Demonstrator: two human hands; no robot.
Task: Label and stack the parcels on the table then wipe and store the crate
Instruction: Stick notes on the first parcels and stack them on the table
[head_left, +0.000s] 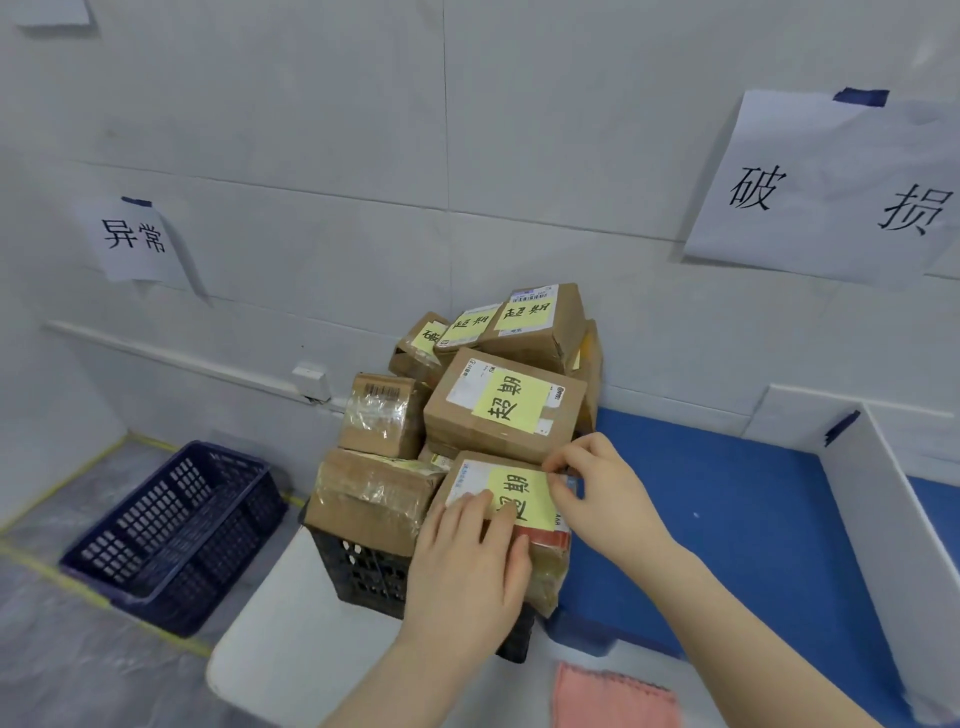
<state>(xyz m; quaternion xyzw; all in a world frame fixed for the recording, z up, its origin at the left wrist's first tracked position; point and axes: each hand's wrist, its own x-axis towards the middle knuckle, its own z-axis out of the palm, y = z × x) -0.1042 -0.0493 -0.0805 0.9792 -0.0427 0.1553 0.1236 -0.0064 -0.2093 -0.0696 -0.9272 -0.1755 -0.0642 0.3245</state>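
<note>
Left hand (467, 561) lies flat, fingers straight, pressing yellow label (524, 493) onto parcel (548, 569) on black crate (363, 566). Right hand (602, 493) pinches the label's right edge. Labelled stack (498, 405) just behind.

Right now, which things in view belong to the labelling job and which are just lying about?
Job: left hand, right hand, yellow label, front parcel, labelled stack, black crate, pink cloth.
Idle: blue basket, wall signs, white divider.
</note>
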